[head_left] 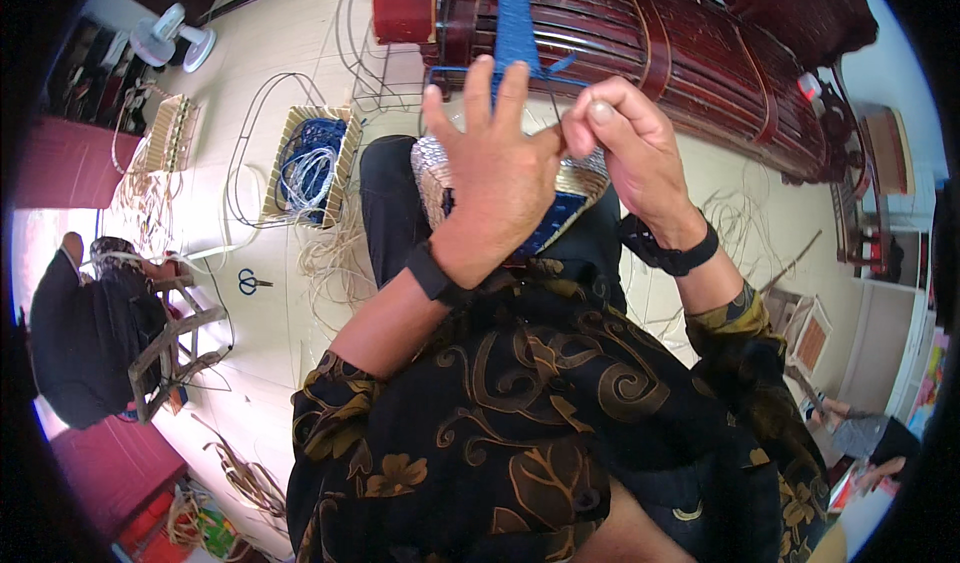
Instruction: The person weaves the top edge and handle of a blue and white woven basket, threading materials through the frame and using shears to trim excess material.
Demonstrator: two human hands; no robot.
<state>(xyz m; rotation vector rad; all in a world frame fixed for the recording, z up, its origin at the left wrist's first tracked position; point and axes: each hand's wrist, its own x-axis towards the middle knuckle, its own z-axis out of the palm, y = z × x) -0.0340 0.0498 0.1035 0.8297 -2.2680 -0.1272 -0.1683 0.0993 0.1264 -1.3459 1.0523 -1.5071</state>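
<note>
A woven piece with silvery, tan and dark blue parts (433,183) rests on my lap, partly covered by my hands. My left hand (495,178) is over it, back upward, with three fingers spread; its remaining fingertips come together beside my right hand, and what they pinch is hidden. My right hand (635,148) is closed, thumb against bent fingers, where a thin dark strand (554,103) runs in. Beyond my fingers a flat blue woven band (514,28) extends toward the bench, with narrow blue strips at its near end.
A dark red slatted wooden bench (585,23) stands ahead. On the floor to the left are a basket of blue and white strands (350,168), blue-handled scissors (250,282) and loose pale strands (335,263). Another person (95,333) sits at far left; a white fan (170,38) stands behind.
</note>
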